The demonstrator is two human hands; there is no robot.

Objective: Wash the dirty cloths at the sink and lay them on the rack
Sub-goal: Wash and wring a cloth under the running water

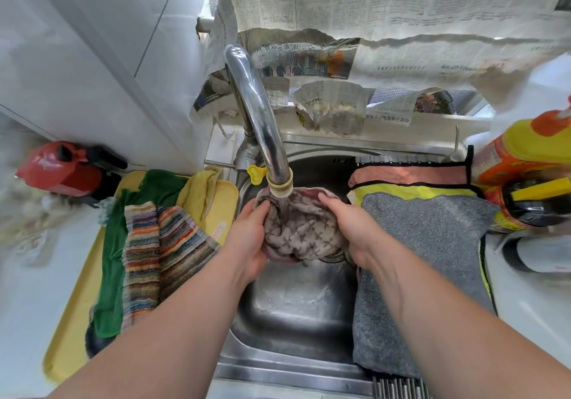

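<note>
While water runs from the faucet onto it, the patterned cloth is held bunched over the sink, directly below the spout.

Left hand: fingers curled round the cloth's left side, gripping it. Right hand: fingers curled over the cloth's right side, gripping it. Whether the cloth touches the basin floor cannot be told.

Rack: spans the right part of the sink, with slats showing at its near edge. Three cloths lie flat on it. The pink cloth is at the far end, the black-edged yellow cloth is next to it, and the grey cloth is nearest, overlapping the yellow one.

Yellow tray: rests on the desk left of the sink. It carries a green cloth, a striped cloth lying over the green one, and a yellow towel at the far end.

A red container stands beyond the tray. An orange-and-yellow bottle stands right of the rack. Newspaper sheets cover the wall behind the sink.
</note>
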